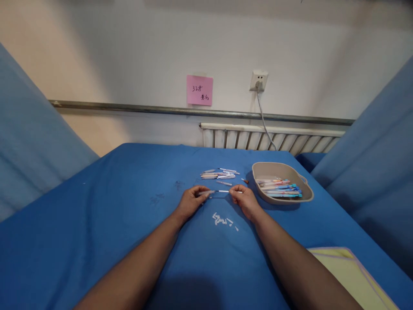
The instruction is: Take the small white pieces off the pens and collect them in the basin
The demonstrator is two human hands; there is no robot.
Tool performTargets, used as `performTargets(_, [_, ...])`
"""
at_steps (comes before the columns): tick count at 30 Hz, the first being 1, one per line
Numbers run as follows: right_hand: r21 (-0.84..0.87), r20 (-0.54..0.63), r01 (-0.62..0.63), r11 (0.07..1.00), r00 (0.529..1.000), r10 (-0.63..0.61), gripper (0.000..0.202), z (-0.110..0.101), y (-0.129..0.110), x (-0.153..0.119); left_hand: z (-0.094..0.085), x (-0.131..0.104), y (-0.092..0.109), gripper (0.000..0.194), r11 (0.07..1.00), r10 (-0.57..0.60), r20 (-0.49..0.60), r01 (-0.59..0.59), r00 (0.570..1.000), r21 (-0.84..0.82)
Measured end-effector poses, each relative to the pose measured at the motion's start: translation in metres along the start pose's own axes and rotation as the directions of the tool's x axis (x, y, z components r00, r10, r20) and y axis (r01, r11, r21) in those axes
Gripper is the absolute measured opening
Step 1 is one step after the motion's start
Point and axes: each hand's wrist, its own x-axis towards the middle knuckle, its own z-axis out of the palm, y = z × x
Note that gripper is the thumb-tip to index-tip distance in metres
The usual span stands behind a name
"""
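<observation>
My left hand [193, 199] is closed around a clear pen barrel [202, 193]. A thin white pen refill [223, 191] with a dark end is pinched in my right hand [244, 199]. The two lie in line, the refill's dark end at the barrel's end; I cannot tell whether it is inside. Just beyond my hands are a pile of pens and pen parts [217, 175], a single pen part [224, 183] and a small orange-brown piece [245, 181]. Nearer to me, several small white bits [220, 220] are scattered on the blue cloth [206, 254].
To the right stands a beige basket [311, 197] holding several pens [280, 189]. A folded yellow cloth [346, 275] lies at the near right. Blue curtains [35, 129] hang on both sides. Behind the table are a metal rail [145, 109], a radiator [245, 138] and a plugged-in cord [262, 114].
</observation>
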Motion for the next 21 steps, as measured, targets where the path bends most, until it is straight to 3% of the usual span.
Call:
performTargets(5, [-0.046,0.021,-0.002,0.999,1.0,0.003,0.029,0.0,0.001,0.0,0.002,-0.001,0.0,0.04,1.0,0.0,0.025,0.0,1.0,0.024])
performTargets(11, [-0.086,0.06,0.017,0.996,0.998,-0.012,0.027,-0.001,0.003,0.0,0.004,-0.002,0.001,0.038,0.999,0.035,-0.037,-0.034,0.999,0.012])
performTargets(21, [-0.14,0.149,0.041,0.989,0.989,-0.02,0.026,0.013,-0.002,-0.008,0.013,-0.011,0.012,0.026,0.995,0.063,0.071,-0.068,0.995,0.068])
